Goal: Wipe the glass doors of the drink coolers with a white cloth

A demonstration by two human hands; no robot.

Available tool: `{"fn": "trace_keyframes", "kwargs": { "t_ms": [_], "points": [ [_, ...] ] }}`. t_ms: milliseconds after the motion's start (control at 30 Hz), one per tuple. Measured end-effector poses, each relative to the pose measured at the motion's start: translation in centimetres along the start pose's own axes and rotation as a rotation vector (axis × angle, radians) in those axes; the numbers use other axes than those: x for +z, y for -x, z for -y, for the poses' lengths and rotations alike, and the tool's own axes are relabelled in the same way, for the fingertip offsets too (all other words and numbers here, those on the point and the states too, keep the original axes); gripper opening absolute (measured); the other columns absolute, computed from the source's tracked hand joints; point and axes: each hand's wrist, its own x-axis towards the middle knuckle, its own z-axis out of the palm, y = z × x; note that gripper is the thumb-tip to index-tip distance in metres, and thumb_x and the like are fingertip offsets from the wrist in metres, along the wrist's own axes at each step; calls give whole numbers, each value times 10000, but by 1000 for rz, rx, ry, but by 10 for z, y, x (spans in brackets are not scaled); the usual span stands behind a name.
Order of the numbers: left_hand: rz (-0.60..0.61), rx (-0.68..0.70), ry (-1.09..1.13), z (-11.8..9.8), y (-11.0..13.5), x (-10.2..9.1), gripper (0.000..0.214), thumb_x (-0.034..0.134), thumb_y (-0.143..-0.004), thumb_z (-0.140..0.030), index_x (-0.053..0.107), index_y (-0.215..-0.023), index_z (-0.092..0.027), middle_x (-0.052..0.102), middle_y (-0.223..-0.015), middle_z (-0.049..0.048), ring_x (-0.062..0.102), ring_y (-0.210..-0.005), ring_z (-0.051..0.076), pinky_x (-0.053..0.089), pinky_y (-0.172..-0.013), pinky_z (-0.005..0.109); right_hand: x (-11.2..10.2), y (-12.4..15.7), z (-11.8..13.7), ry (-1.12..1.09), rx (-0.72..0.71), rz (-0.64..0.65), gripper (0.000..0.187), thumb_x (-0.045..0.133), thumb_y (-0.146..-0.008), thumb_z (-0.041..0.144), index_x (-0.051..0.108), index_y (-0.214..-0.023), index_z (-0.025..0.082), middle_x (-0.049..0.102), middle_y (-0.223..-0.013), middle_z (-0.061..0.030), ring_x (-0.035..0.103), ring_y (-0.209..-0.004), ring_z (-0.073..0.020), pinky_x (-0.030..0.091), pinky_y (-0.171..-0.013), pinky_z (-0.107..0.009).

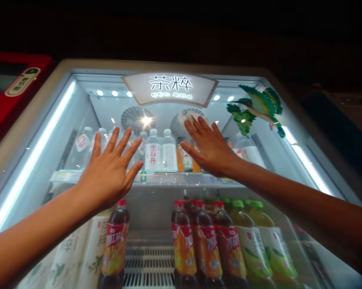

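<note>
Bare forearms came in from the lower left and lower right corners, reaching up to a lit drinks fridge (156,64). Left hand (108,174) lay flat with all 5 fingers spread wide, holding nothing, over the left part of the glass door (277,160), in front of the upper shelf (162,179). Right hand (211,148) was likewise open and empty, fingers fanned, a little higher and right of centre. Both palms seemed to press on the glass, though actual contact was hard to confirm from this angle.

Between the 2 hands, behind the glass, clear water bottles (152,151) with white labels stood on the upper shelf. Below the shelf, a dark bottle (116,241) with a red cap stood just under the left hand, apart from a cluster of red-capped bottles (183,241) in the middle. Green-capped bottles (254,237) stood just beside them on the right. 2 round fans (138,118) sat at the back above the water. A white sign (170,87) with characters crowned the door, with a bird sticker (257,106) to its right. A red cabinet (15,88) stood at the far left.
</note>
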Motion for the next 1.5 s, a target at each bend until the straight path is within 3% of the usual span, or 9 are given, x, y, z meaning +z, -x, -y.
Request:
{"fn": "trace_keyframes", "kwargs": {
  "t_ms": [133,300,500,567,667,867,1033,1167,1500],
  "points": [
    [24,-22,-21,53,23,-5,615,221,-1023,-550,248,-1599,-338,136,-1726,31,24,-1596,319,21,-1264,638,19,-9,67,-14,-259,115,807,259,-960,739,158,-1629,300,135,-1712,18,58,-1597,-260,28,-1313,-552],
    [72,-46,-24,104,48,-12,636,222,-1021,-549,215,-1612,-315,120,-1727,49,11,-1594,327,40,-1268,631,32,-56,118,-14,-50,89,793,242,-979,705,130,-1636,274,75,-1723,3,-3,-1594,-296,1,-1290,-610],
    [84,-57,-18,136,86,-16,632,210,-1024,-545,245,-1607,-303,120,-1723,68,32,-1592,338,94,-1258,649,49,-43,180,-28,-368,180,815,327,-959,732,216,-1621,270,155,-1709,8,48,-1600,-236,12,-1323,-508],
    [97,-62,1,138,96,-16,621,213,-1028,-531,248,-1606,-307,117,-1723,61,39,-1592,337,94,-1259,650,50,-43,187,-24,-272,178,784,322,-974,703,208,-1620,274,139,-1711,7,46,-1600,-239,17,-1320,-526],
    [113,-72,38,132,108,-15,629,228,-1029,-528,239,-1610,-287,125,-1720,72,32,-1592,339,82,-1263,646,53,-39,193,2,-43,116,806,324,-988,664,161,-1630,204,73,-1719,-44,-6,-1596,-280,-8,-1303,-578],
    [106,-91,93,108,142,-12,653,267,-1033,-506,164,-1626,-251,123,-1716,117,25,-1591,353,95,-1251,673,63,23,223,-66,-354,213,779,298,-995,669,216,-1623,214,132,-1711,7,4,-1600,-220,-18,-1322,-508],
    [143,-130,125,89,176,-9,690,295,-1039,-453,-19,-1630,-284,7,-1726,106,-62,-1584,351,36,-1247,699,65,57,226,-60,-26,112,754,311,-1015,587,50,-1645,265,81,-1721,-20,1,-1595,-271,11,-1299,-621],
    [126,-166,157,66,218,-5,772,352,-1029,-377,-160,-1603,-303,-100,-1717,87,-123,-1578,324,6,-1250,708,79,123,259,-129,24,132,863,380,-987,577,-141,-1623,316,131,-1706,-25,78,-1590,-312,115,-1268,-723],
    [155,-281,137,-2,328,2,888,497,-940,-212,-66,-1627,-236,42,-1691,176,12,-1566,397,133,-1210,797,108,227,340,-63,326,198,846,429,-979,503,-54,-1635,278,340,-1622,-65,370,-1484,-405,394,-1127,-776]
  ]
}}
